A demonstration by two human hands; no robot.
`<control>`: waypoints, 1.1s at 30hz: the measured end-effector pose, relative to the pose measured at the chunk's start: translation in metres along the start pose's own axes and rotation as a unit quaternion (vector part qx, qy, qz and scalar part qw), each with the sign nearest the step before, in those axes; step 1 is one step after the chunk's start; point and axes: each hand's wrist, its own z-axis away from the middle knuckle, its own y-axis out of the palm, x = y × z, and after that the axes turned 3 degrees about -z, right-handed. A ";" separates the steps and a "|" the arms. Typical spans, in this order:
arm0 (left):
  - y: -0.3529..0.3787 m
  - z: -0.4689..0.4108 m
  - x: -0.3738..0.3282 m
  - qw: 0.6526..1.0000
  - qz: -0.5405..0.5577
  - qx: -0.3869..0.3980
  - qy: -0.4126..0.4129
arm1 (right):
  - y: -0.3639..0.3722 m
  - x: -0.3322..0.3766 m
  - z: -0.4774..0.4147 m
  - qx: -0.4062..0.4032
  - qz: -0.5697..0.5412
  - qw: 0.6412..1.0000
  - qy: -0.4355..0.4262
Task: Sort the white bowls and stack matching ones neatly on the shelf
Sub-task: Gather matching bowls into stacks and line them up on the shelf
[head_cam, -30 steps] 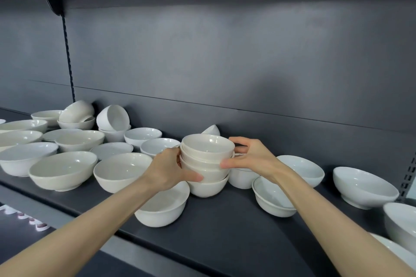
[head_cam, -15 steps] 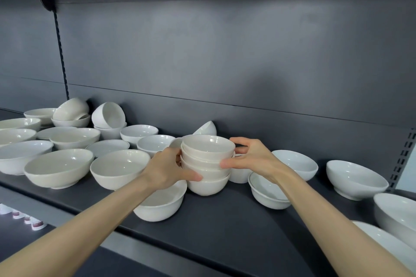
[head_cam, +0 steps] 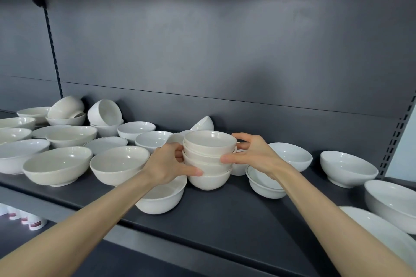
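A stack of several small white bowls (head_cam: 209,159) stands upright on the dark shelf (head_cam: 225,216), near its middle. My left hand (head_cam: 167,163) grips the stack's left side, thumb on the lower bowls. My right hand (head_cam: 253,153) clasps the right side, fingers curled behind the upper rims. A single small bowl (head_cam: 161,198) sits below my left wrist, partly hidden by it. Two nested small bowls (head_cam: 264,183) lie under my right wrist.
Several wide white bowls (head_cam: 57,164) crowd the shelf's left half, some tipped on others at the back (head_cam: 104,112). More bowls (head_cam: 347,168) and a shallow plate (head_cam: 382,231) sit at the right. A slotted upright (head_cam: 392,139) bounds the right end. Small white containers (head_cam: 33,222) stand below left.
Both hands hold the same grip on the stack. The view has shifted slightly; the stack itself has not visibly moved.
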 end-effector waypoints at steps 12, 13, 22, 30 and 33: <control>0.000 0.002 0.003 1.000 -0.002 0.009 0.000 | 0.000 0.001 -0.002 -0.007 0.006 1.000 -0.007; 0.000 0.003 0.003 1.000 -0.004 0.008 0.001 | 0.000 0.001 -0.003 -0.006 0.007 1.000 -0.008; 0.001 0.004 -0.001 0.999 -0.029 0.016 0.010 | 0.000 -0.002 -0.002 -0.009 0.017 1.000 -0.005; -0.007 0.012 -0.018 0.990 -0.137 0.026 -0.014 | -0.003 0.006 0.002 0.020 0.069 0.997 0.010; -0.008 0.016 -0.026 0.988 -0.152 0.013 -0.018 | -0.005 0.013 0.007 0.031 0.110 0.993 0.018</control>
